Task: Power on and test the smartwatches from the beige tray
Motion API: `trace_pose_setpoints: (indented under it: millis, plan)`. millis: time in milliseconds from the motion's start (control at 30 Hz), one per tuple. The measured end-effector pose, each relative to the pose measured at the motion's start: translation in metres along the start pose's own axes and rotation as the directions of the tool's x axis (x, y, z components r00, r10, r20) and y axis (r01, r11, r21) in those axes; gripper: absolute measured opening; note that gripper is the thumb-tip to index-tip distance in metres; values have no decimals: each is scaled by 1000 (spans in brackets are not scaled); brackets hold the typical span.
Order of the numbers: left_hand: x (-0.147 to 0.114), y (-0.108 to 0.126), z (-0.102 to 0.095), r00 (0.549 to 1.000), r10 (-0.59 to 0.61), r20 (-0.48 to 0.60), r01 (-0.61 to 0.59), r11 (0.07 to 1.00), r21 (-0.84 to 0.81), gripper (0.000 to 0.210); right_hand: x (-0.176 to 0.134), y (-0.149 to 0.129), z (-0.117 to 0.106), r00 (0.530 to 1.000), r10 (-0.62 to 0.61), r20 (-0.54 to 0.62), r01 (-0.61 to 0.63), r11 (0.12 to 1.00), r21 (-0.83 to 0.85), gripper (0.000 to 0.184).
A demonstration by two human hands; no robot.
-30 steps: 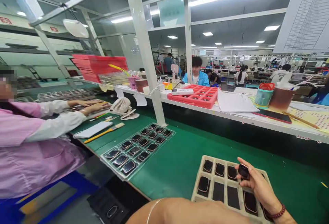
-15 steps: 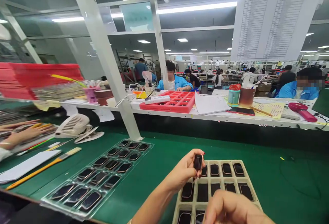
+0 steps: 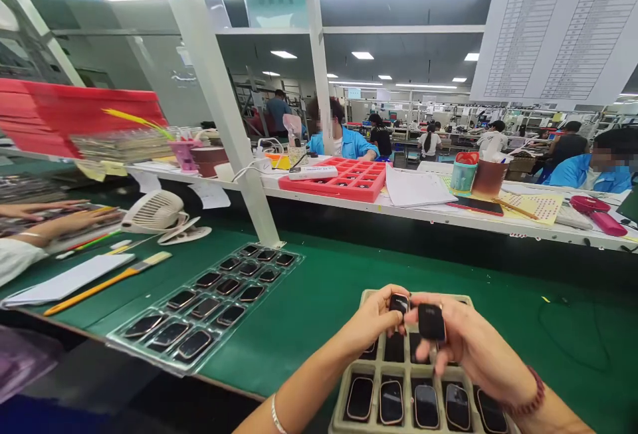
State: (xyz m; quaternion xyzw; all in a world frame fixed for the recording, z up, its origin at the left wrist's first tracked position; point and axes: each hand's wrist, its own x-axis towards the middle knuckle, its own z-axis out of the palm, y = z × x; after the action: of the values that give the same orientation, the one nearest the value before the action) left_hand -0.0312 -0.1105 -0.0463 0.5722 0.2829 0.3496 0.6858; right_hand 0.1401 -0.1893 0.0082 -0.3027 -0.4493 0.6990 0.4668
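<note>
At the table's left edge: two co-worker's hands point(image 3: 60, 224), one white pad point(image 3: 72, 279), one yellow-handled brush point(image 3: 109, 282), one cream fan point(image 3: 154, 213). Toward the front edge, left of centre: fifteen dark panels point(image 3: 205, 307), five rows of three. Farther right, over the beige tray point(image 3: 341, 404): left hand point(image 3: 373, 318), pinching one watch screen point(image 3: 399, 303); right hand point(image 3: 473, 337), slightly blurred, holding a second watch screen point(image 3: 431, 322) in the fingers, just beside the first.

Surface: green table point(image 3: 289, 327), with white shelf point(image 3: 413, 217) raised along its back edge. Room: ceiling lights, several people at work; beyond the shelf, one person in blue point(image 3: 351, 143), another farther right.

Containers: clear tray point(image 3: 149, 356), all fifteen panels in its pockets; on the shelf, red tray point(image 3: 369, 191), white box point(image 3: 313, 173) laid across its left part; beige tray, five panels visible along its near row, far row mostly hidden by the hands; teal cup point(image 3: 463, 178) and brown cup point(image 3: 488, 180), both filled.
</note>
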Motion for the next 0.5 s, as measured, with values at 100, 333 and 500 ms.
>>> trace_pose_setpoints:
  millis: [100,333,500]
  plan:
    - [-4,3,4,1000,-16,13,16,1000,6,39,14,15,-38,994,43,-100,-50,996,-68,40]
    - [-4,0,6,1000,-4,23,4,1000,13,27,19,38,-69,993,45,-108,-54,995,-86,35]
    - [-16,15,2,985,14,173,14,987,-160,53,8,29,-56,997,42,-68,-44,998,-36,45]
